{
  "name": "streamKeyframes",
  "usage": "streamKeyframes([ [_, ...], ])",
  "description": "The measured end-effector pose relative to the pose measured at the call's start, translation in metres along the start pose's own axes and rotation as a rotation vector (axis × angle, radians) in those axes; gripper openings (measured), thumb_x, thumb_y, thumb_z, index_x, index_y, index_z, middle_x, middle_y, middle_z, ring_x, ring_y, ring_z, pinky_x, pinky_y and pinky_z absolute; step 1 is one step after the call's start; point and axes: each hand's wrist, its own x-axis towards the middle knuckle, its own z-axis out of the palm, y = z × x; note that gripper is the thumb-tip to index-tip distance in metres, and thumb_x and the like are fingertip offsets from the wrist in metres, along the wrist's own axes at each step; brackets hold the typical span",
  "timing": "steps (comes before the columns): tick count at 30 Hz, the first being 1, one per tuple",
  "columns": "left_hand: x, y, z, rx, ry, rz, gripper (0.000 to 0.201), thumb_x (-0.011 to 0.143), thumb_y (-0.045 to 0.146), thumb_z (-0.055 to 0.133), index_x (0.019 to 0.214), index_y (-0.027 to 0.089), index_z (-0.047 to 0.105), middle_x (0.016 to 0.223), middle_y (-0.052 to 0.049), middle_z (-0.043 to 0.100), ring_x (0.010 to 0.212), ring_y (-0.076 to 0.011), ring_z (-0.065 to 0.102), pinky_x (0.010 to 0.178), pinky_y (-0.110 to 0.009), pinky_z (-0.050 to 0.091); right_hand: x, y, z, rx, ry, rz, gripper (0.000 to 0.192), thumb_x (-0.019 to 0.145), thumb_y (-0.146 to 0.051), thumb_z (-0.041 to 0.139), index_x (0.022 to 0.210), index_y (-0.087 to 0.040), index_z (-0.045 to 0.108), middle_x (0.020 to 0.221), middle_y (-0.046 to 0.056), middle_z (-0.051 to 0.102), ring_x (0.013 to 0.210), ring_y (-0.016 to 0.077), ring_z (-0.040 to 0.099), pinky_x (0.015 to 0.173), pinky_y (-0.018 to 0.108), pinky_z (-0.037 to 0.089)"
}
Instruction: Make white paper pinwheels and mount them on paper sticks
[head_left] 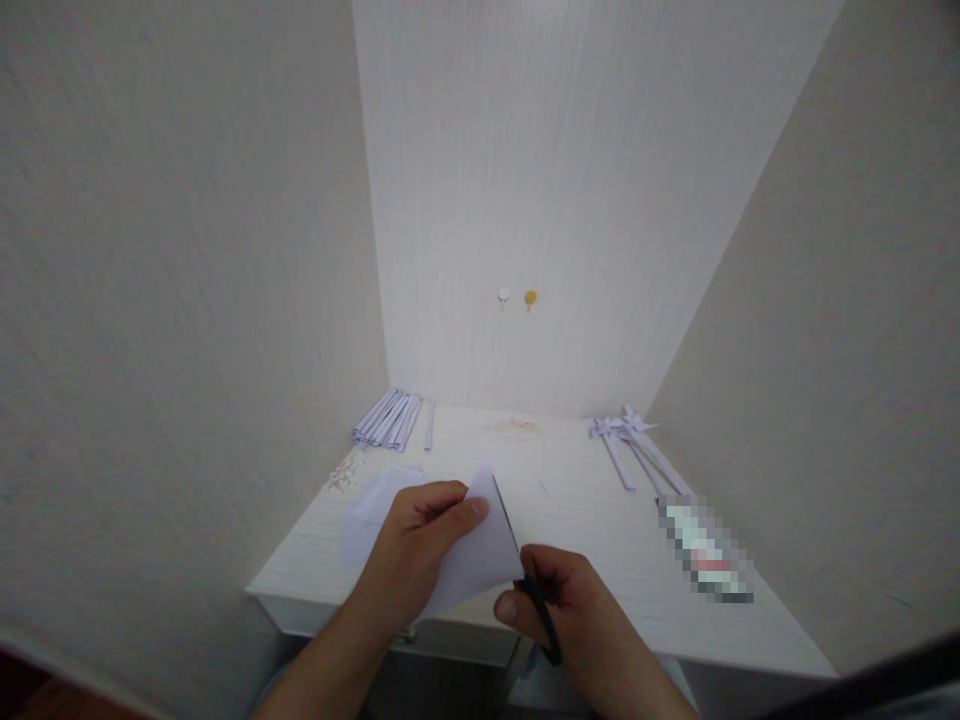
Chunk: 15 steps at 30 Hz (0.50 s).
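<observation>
My left hand [417, 548] pinches a folded white sheet of paper [480, 552] above the near edge of the small white table [585, 540]. My right hand [571, 612] grips black-handled scissors [541, 612]. Their thin blade runs up along the right edge of the paper, so blade and sheet are touching or nearly so. More white paper [367, 515] lies flat on the table under my left hand.
A bundle of rolled paper sticks [390, 418] lies at the table's back left, small pale beads [343, 474] beside it. Paper pinwheels on sticks [630, 445] lie at the back right, with a blurred tube [705, 550] nearer. Walls close in on three sides.
</observation>
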Motion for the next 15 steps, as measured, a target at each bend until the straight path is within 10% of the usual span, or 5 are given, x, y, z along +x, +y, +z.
streamKeyframes([
  [15,0.0034,-0.0067,-0.0027,0.041,-0.067,0.012,0.044,0.075,0.053,0.075,0.059,0.017,0.056,0.057,0.001,0.051,0.053,-0.0126,0.045,0.05,-0.024,0.033,0.0029,0.0022,-0.0063,-0.009,-0.085,-0.069,0.052,0.067,-0.063,0.085,0.073,-0.019,0.058,0.069,-0.003,0.053,0.063,0.0131,0.042,0.056,0.024,0.034],
])
